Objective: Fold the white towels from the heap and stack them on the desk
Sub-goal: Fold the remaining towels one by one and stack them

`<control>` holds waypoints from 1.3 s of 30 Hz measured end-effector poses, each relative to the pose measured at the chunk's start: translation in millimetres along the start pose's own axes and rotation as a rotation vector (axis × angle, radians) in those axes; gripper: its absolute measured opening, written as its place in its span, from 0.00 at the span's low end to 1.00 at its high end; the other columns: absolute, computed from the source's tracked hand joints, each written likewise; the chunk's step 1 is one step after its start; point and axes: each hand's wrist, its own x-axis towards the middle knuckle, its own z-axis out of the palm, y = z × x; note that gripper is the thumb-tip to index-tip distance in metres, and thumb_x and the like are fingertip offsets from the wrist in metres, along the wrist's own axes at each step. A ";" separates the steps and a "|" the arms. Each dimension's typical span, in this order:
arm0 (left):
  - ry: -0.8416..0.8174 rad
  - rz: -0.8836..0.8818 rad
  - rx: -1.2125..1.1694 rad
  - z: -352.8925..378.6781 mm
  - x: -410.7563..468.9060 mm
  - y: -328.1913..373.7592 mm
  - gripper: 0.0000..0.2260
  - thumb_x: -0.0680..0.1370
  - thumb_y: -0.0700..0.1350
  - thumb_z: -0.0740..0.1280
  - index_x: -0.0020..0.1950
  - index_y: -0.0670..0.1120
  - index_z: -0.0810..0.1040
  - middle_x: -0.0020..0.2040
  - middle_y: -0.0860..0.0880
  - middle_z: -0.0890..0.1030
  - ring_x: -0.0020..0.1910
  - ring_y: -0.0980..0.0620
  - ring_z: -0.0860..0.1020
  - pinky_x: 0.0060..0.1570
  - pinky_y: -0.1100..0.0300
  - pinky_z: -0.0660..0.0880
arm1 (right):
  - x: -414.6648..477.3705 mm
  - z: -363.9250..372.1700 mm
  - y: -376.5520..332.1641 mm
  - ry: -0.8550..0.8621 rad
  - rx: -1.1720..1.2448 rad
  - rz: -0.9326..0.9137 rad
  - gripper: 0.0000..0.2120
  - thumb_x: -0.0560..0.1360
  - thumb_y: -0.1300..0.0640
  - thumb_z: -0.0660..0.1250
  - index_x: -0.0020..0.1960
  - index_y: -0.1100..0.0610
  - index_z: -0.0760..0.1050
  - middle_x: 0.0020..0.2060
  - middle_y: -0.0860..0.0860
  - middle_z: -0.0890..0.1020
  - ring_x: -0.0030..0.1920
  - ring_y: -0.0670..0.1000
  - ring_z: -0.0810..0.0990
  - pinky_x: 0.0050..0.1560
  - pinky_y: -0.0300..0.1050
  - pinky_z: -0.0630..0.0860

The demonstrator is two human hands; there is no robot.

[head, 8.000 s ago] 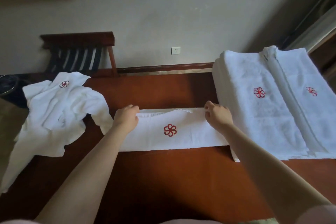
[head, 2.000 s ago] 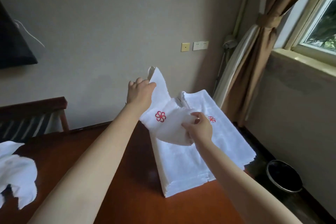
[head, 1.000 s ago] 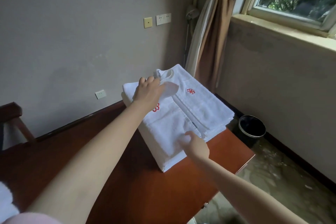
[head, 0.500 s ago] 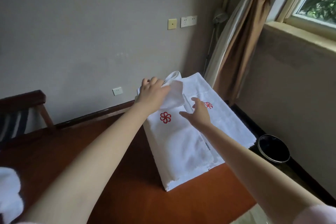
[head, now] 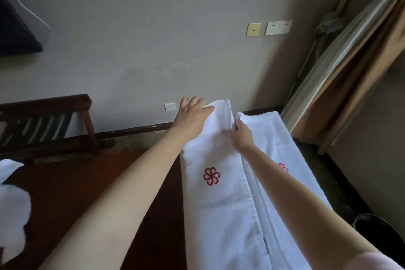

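White terry cloth is filling the right side of the view. A folded towel [head: 221,204] is lying as a long narrow strip at the right end of the desk [head: 57,186], running away from the person. Its surface is looking smooth and flat, with a red flower emblem [head: 211,176] stitched on the upper face around the middle. A woven band is running along its right long edge, where several folded layers are showing. A small label [head: 266,246] is sitting near the close end, too small to read.

Both hands are working at the towel's far end. The left hand [head: 192,117] is resting on the far left corner, its fingers held together and bending down over the far edge while the thumb is lying on top. The fingertips are hidden behind the cloth. The right hand [head: 241,136] is pinching the right long edge – thumb pressing on the upper face, fingers curling into the seam between this towel and the pile [head: 274,138] just beside it.

That neighbouring pile is also white and folded flat, lying parallel and touching along the seam – its own red emblem [head: 282,166] is peeking out past the right forearm.

Well apart, at the desk's left end, the rumpled heap [head: 12,215] is sitting half out of view. A dark wooden rack [head: 46,123] is standing against the grey wall [head: 153,50]. Brown curtains [head: 355,76] are hanging at the right, and a dark bin [head: 379,232] is standing on the floor below.
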 end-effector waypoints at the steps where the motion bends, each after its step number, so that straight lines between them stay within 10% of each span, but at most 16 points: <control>1: -0.019 -0.038 -0.015 7.8 3.0 -3.5 0.24 0.74 0.34 0.58 0.68 0.50 0.69 0.63 0.47 0.69 0.63 0.44 0.65 0.69 0.49 0.53 | 4.9 4.7 3.1 -0.001 -0.044 0.002 0.15 0.75 0.57 0.67 0.59 0.55 0.67 0.37 0.47 0.74 0.42 0.53 0.74 0.32 0.37 0.67; 5: -0.239 -0.198 -0.097 41.3 -1.8 -21.5 0.22 0.79 0.45 0.59 0.74 0.50 0.61 0.75 0.45 0.57 0.73 0.45 0.56 0.72 0.47 0.52 | 13.4 19.2 15.1 0.005 -0.146 0.026 0.27 0.76 0.62 0.62 0.74 0.55 0.58 0.58 0.56 0.76 0.55 0.59 0.77 0.44 0.45 0.70; 8: -0.420 -0.275 -0.173 61.5 -15.8 -32.0 0.21 0.81 0.49 0.57 0.74 0.49 0.60 0.77 0.45 0.53 0.75 0.45 0.54 0.69 0.49 0.59 | 9.6 26.8 17.9 0.037 -0.148 -0.104 0.35 0.76 0.62 0.60 0.78 0.52 0.47 0.78 0.50 0.53 0.72 0.56 0.65 0.58 0.48 0.72; 16: -0.479 -0.265 -0.279 94.2 -21.8 -27.0 0.24 0.81 0.57 0.54 0.77 0.56 0.53 0.78 0.56 0.38 0.77 0.48 0.39 0.72 0.40 0.52 | 8.7 29.6 15.1 0.037 -0.781 -0.582 0.28 0.79 0.54 0.57 0.78 0.57 0.56 0.75 0.58 0.61 0.75 0.59 0.58 0.71 0.56 0.58; 23: -0.582 -0.345 -0.284 122.3 -23.0 -28.2 0.27 0.80 0.63 0.44 0.78 0.59 0.43 0.77 0.57 0.35 0.76 0.45 0.37 0.73 0.41 0.43 | 12.0 45.2 38.4 -0.137 -0.834 -0.356 0.31 0.82 0.42 0.45 0.78 0.58 0.50 0.78 0.53 0.54 0.78 0.51 0.47 0.76 0.53 0.42; 39: -0.295 -0.288 -0.350 71.6 -101.8 27.7 0.23 0.83 0.53 0.50 0.78 0.50 0.54 0.79 0.54 0.44 0.77 0.52 0.41 0.74 0.44 0.49 | -77.3 -2.0 28.0 -0.013 -0.476 -0.457 0.28 0.79 0.56 0.61 0.77 0.60 0.57 0.75 0.58 0.62 0.73 0.57 0.63 0.68 0.50 0.65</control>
